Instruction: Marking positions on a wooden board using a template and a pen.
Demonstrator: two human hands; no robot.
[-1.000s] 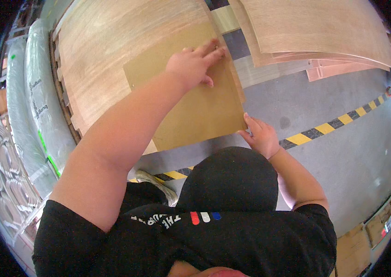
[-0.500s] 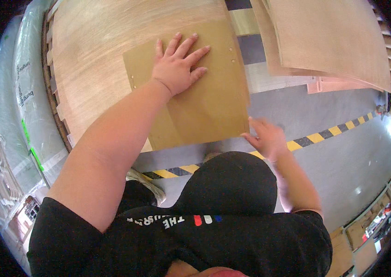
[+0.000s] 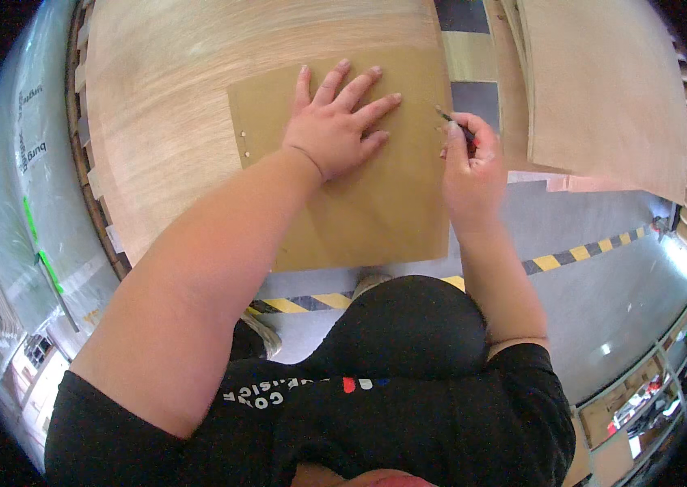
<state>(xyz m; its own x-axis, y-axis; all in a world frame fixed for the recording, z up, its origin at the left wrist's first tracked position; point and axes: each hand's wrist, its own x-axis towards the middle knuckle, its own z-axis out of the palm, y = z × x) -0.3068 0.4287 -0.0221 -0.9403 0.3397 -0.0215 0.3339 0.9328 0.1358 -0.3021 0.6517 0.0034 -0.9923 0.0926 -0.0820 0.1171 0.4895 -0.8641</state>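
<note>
1. Fingers of left hand [image 3: 334,130] spread flat, pinning brown template board [image 3: 360,195] onto plywood sheet [image 3: 173,105].
2. Right hand [image 3: 469,166] closed around pencil [image 3: 451,118], tip at template's 3 o'clock edge.
3. Progress: template placed; no traced line visible yet, so outline judged barely started.
4. Second sheet stack [image 3: 603,89] at 2 o'clock, untouched.

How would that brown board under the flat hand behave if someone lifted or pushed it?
The brown board looks thin and lies flat on the pale wood sheet, so it would probably feel light and flex a little. Its smooth face suggests it may slide easily; the left hand lies spread flat on it while the right hand holds a pencil at its edge.
</note>
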